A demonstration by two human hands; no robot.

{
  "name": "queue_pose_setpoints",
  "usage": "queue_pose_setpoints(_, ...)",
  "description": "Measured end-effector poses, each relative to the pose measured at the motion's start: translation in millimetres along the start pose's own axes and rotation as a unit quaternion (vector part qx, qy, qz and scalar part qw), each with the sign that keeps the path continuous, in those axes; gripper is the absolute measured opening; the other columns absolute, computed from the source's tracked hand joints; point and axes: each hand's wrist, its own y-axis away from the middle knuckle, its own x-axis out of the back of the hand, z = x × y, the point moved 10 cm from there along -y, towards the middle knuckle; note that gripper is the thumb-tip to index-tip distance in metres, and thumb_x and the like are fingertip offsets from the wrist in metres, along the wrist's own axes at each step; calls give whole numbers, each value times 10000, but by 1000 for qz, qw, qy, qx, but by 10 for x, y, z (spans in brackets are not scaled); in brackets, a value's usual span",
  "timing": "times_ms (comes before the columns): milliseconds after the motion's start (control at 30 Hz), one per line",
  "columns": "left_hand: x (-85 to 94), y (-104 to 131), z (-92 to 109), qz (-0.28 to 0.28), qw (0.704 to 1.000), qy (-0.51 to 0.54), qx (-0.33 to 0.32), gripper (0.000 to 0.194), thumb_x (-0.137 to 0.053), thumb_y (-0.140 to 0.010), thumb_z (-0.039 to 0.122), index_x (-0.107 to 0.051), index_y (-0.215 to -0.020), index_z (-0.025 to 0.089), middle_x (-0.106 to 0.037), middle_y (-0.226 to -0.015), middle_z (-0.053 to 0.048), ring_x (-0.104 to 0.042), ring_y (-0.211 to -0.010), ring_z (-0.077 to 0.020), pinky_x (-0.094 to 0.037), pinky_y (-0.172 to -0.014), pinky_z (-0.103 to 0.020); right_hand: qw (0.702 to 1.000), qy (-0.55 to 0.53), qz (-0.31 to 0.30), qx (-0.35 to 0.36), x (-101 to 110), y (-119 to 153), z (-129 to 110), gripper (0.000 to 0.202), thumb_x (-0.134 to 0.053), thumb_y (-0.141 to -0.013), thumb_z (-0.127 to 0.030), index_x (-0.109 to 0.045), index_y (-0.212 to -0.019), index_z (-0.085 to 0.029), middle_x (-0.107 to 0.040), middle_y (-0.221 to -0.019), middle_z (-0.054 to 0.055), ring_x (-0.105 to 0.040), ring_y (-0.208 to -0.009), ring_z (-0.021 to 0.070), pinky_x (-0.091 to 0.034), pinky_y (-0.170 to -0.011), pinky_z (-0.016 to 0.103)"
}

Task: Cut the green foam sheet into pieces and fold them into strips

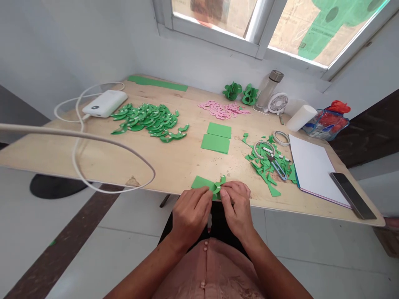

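At the table's front edge, my left hand and my right hand are close together, fingers bent and pinched. Between them is a small curved green paper cutout with a pale strip on it; the fingers of both hands cover part of it. A flat green paper piece lies on the table just beyond my left fingers. Farther back are two stacks of green paper rectangles. To the left lies a heap of curved green cutouts with white patches.
Right of my hands, green scraps surround snips and tape rolls. White paper and a phone lie farther right. Pink cutouts are at the back. A white cable loops from the power bank.
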Motion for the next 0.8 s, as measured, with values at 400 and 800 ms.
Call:
queue_pose_setpoints(400, 12, -2, -188, -45, 998, 52, 9, 106, -552, -873, 165, -609, -961, 182, -703, -913, -62, -629, -866, -189, -459, -818, -341, 991, -94, -15, -95, -129, -76, 266, 190, -534, -869, -279, -651, -732, -218, -705, -793, 31, -602, -835, 208, -396, -856, 383)
queue_pose_setpoints(800, -651, -319, -821, -397, 916, -31, 50, 136, -605, -754, 212, -630, -885, 236, -634, -971, -55, -553, -964, -273, -385, -790, -385, 943, -254, -42, -210, -64, -79, 582, 177, -585, -831, -338, -687, -786, -201, -669, -843, 50, -589, -845, 210, -430, -813, 344)
